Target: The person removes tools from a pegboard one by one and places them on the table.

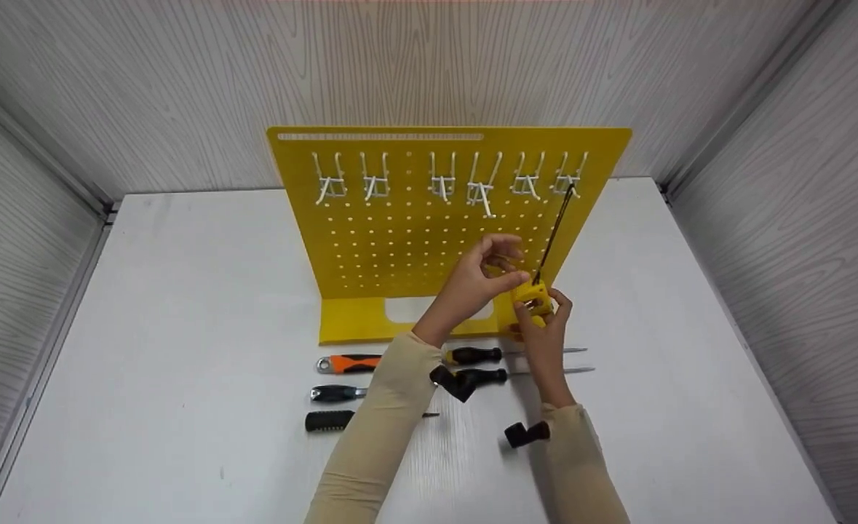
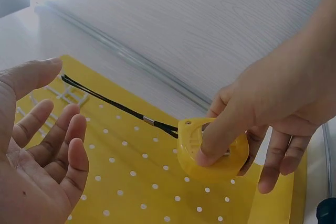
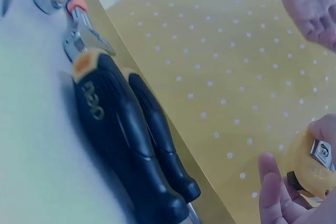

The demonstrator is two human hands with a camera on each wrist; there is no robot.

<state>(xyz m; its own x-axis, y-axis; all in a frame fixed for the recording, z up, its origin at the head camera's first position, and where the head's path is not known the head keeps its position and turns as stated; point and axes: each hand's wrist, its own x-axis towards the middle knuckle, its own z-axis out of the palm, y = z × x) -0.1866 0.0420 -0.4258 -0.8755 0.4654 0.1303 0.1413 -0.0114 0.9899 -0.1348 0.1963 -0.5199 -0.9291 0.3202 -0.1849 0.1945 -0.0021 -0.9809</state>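
My right hand (image 1: 546, 346) grips a yellow tape measure (image 1: 538, 289) between thumb and fingers, in front of the lower right of the yellow pegboard (image 1: 370, 255). From the tape measure a black wrist strap (image 1: 557, 231) runs taut up to the rightmost white hook (image 1: 568, 179), its loop at the hook. The left hand (image 1: 469, 284) is raised beside the tape measure, holding nothing. In the left wrist view its fingers (image 2: 52, 140) are loosely bent, apart from the tape measure, and the strap stretches towards the hooks behind them.
Several more white hooks (image 1: 375, 182) line the board's upper part. On the white table before it lie two black-handled screwdrivers (image 1: 476, 355), an orange-and-black handled wrench (image 1: 352, 363), and two more black-handled tools (image 1: 334, 394), partly hidden by the left sleeve (image 1: 381, 429).
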